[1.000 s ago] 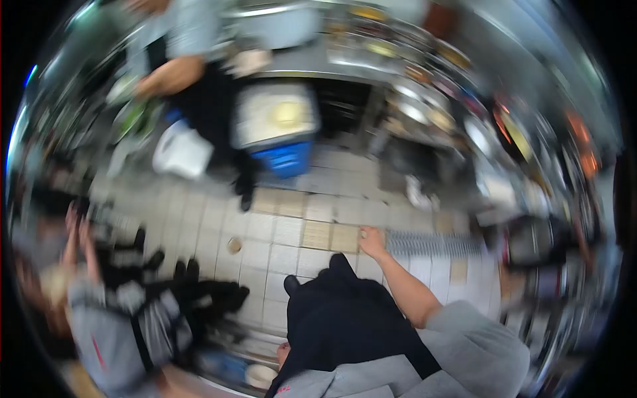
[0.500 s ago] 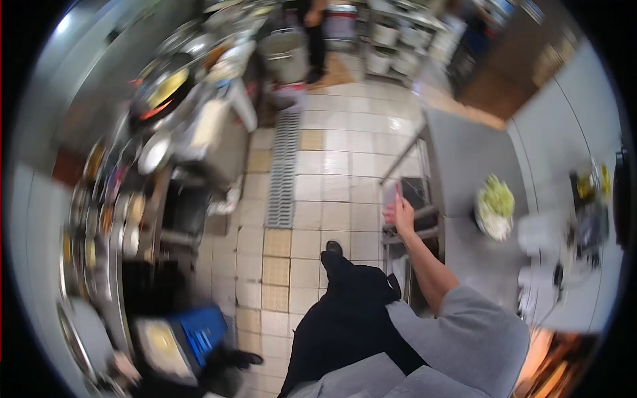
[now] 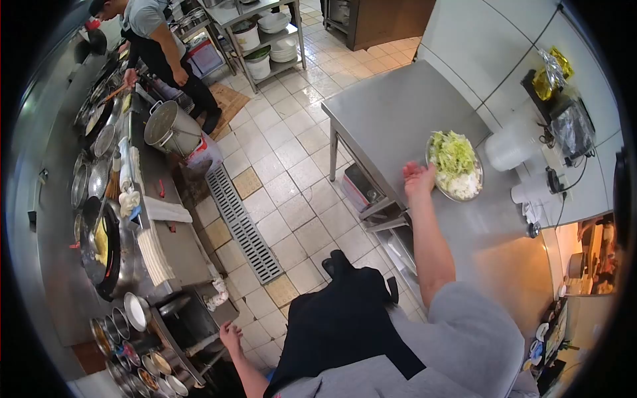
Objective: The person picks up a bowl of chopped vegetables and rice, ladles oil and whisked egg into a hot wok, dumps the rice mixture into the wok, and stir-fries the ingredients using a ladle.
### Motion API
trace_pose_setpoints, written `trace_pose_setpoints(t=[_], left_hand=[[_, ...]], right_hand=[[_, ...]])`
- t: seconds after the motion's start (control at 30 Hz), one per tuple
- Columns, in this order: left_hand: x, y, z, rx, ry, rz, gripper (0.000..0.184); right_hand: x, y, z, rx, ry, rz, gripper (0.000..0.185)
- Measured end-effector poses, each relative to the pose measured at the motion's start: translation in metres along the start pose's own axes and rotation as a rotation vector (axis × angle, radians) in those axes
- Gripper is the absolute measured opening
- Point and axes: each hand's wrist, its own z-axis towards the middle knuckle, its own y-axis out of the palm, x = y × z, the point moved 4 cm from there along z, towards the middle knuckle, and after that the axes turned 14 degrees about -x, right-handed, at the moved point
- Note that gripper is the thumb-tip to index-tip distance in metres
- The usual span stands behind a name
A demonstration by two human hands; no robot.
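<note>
A round metal dish (image 3: 476, 187) piled with shredded pale-green cabbage (image 3: 454, 156) and a white shredded food (image 3: 463, 184) rests on the steel table to my right. My right hand (image 3: 419, 178) is at the dish's left side, over the table edge, its fingers apart and nothing in them. Whether the fingers touch the rim I cannot tell. Low on the left, my left hand (image 3: 230, 336) hangs near the corner of the steel counter, empty, with loosely spread fingers.
A long steel cooking line (image 3: 133, 265) runs along the left, with a wok (image 3: 101, 249) and several small bowls. Beyond it stand a large pot (image 3: 172, 129) and a person (image 3: 156, 50) at the stove. A floor drain grate (image 3: 243, 224) crosses the tiles. White containers (image 3: 514, 144) stand by the right wall.
My view has swung, bringing the steel table closer. The right hand has moved from beside the table up to the dish. My left hand now shows at the lower left.
</note>
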Motion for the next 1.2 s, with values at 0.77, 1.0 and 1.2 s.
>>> trace_pose_setpoints(t=[0.77,1.0,1.2], left_hand=[[0.298,0.149,0.226,-0.918,0.061,-0.066,0.033],[0.509,0.172,0.275,-1.133,0.252,-0.263,0.028],[0.530,0.026,0.275,-0.635,0.286,-0.269,0.026]], right_hand=[[0.147,0.119,-0.132,-0.198,0.390,-0.474,0.026],[0.312,0.298,-0.083,-0.762,0.855,-0.851,0.027],[0.465,0.476,-0.117,-1.254,1.177,-1.083,0.031]])
